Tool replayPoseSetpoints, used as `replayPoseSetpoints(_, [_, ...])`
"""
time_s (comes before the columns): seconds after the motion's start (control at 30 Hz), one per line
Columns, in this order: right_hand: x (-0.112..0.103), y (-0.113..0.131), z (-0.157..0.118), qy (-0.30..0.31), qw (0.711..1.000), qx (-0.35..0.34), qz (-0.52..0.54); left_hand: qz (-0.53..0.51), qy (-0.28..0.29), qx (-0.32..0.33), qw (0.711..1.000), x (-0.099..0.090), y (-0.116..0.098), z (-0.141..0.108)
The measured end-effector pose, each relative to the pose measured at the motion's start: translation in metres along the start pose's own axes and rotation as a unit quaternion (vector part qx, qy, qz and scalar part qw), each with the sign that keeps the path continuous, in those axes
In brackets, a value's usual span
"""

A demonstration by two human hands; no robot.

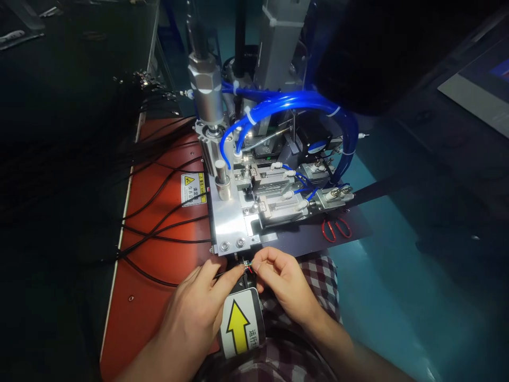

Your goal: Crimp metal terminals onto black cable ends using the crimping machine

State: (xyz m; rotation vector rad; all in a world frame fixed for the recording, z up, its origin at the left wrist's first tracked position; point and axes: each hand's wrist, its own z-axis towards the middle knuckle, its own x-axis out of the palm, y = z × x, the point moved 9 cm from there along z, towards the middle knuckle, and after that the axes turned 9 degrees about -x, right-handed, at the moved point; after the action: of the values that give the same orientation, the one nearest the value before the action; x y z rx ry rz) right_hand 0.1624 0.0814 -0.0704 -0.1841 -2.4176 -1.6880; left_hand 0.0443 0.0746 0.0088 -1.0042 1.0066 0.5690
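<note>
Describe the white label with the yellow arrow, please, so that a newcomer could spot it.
Find the silver metal machine with arching blue plastic tubes, then look below it, between the bare left hand and right hand. There sits the white label, whose single big yellow arrow sets it apart from the smaller white-and-yellow warning label with a triangle.

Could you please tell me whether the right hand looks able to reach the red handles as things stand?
Probably yes: nothing visible stands between the right hand and the red handles, which lie on its own side beside the machine, though it is busy pinching thin wires.
</note>
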Motion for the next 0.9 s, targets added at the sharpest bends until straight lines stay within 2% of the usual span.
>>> replayPoseSetpoints(0.47, [-0.0012,0.0063,-0.0022,0.033,0.999,-0.005,0.001,-0.018,0.023,-0.012,0.999,0.0036,0.0013,0.0001])
replayPoseSetpoints(0.9, [-0.0010,0.0043,0.0013,0.007,1.000,-0.018,-0.015,-0.032,0.033,-0.013,0.999,0.0044,0.0033,-0.0002])
